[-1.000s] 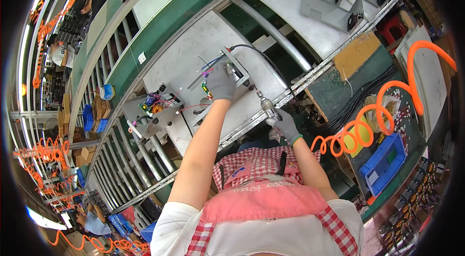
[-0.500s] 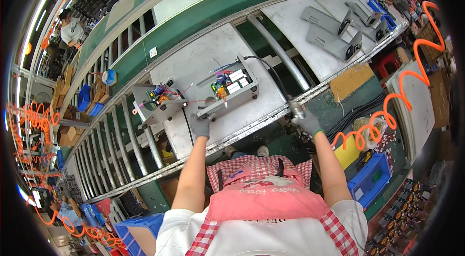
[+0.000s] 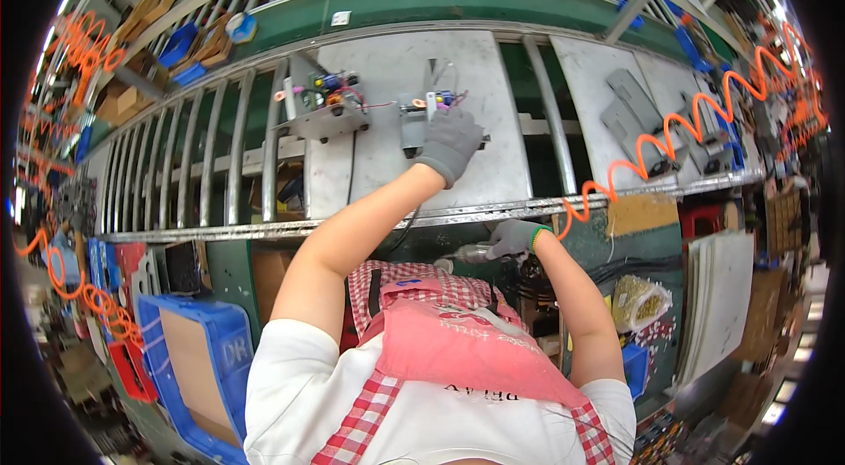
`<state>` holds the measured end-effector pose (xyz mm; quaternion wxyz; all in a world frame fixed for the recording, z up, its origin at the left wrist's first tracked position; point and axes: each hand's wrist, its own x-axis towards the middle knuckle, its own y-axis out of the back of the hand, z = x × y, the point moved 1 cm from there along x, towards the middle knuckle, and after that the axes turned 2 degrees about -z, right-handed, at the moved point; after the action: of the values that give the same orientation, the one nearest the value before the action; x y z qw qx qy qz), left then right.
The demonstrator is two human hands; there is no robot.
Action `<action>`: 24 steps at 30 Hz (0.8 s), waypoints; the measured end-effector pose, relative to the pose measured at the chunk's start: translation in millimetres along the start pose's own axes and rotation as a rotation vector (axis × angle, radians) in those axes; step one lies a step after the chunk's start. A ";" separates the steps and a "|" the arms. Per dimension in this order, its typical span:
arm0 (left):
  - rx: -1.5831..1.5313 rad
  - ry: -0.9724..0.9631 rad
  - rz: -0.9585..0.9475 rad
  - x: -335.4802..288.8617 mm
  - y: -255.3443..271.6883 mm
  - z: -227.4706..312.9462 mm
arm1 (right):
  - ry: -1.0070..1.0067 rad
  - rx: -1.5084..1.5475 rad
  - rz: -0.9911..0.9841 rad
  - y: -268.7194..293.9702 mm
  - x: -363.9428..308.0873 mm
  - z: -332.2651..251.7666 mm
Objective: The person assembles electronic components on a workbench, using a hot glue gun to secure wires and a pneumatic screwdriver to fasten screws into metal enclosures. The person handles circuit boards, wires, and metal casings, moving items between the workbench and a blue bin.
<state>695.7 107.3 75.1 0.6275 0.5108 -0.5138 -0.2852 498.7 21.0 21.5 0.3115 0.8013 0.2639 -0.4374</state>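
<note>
Left hand (image 3: 451, 146), in a grey knit glove: fingers bent over an open grey sheet-metal housing with coloured electronic parts (image 3: 412, 128); the glove hides the fingertips, so whether they grip cannot be told. Right hand (image 3: 512, 239), in a matching glove with a green cuff edge: fingers closed around a silver metal power driver (image 3: 473, 252), its nose pointing left, below the metal rail. The housing rests on a flat, pale grey surface (image 3: 480, 69). Just left of it stands a second grey metal housing with exposed circuitry (image 3: 327, 123), joined visually by a thin reddish wire. Farther left run parallel silver metal rollers (image 3: 211, 143). To the right, grey bent metal panels (image 3: 632, 108) lie on another pale board, partly crossed by a coiled orange hose (image 3: 647, 152). At lower left sits a blue plastic bin (image 3: 231, 364).
</note>
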 end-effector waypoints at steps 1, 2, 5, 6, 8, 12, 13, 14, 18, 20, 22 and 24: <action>-0.061 -0.020 0.060 -4.2 5.2 -1.2 | -0.077 -0.043 0.049 0.2 14.3 13.8; -0.111 -0.027 0.123 -14.7 18.6 -3.9 | -0.146 -0.102 0.099 2.7 22.6 14.3; -0.236 0.092 0.245 -62.4 57.8 -12.2 | -0.253 -0.341 0.089 5.7 71.2 42.3; -0.278 0.146 0.283 -79.3 69.3 -16.9 | -0.216 -0.514 0.089 -3.2 128.6 106.5; -0.270 0.276 0.204 -133.6 66.0 -39.9 | -0.243 -0.478 0.214 10.3 133.9 98.9; -0.150 0.732 0.110 -252.9 85.9 -106.6 | -0.320 -0.579 0.251 12.2 124.5 106.1; -0.142 0.914 0.121 -286.7 97.7 -122.4 | -0.346 -0.599 0.251 13.1 117.9 107.1; -0.144 1.104 0.083 -318.1 117.2 -138.0 | -0.374 -0.615 0.246 13.2 109.5 107.0; 0.109 1.449 0.212 -441.4 202.9 -168.5 | -0.505 -0.667 0.227 11.4 79.0 104.1; 0.237 1.696 0.188 -505.7 247.7 -171.1 | -0.568 -0.713 0.197 16.4 74.2 90.3; 0.253 1.957 0.023 -561.6 284.2 -177.3 | -0.632 -0.741 0.170 21.1 53.5 74.5; 0.165 1.895 -0.176 -619.7 287.6 -189.1 | -0.669 -0.754 0.127 15.4 53.3 52.1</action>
<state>633.0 810.9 134.1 0.7209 0.6090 0.2297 0.2379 507.0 -19.3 -42.6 0.6725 0.4637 0.2399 -0.5245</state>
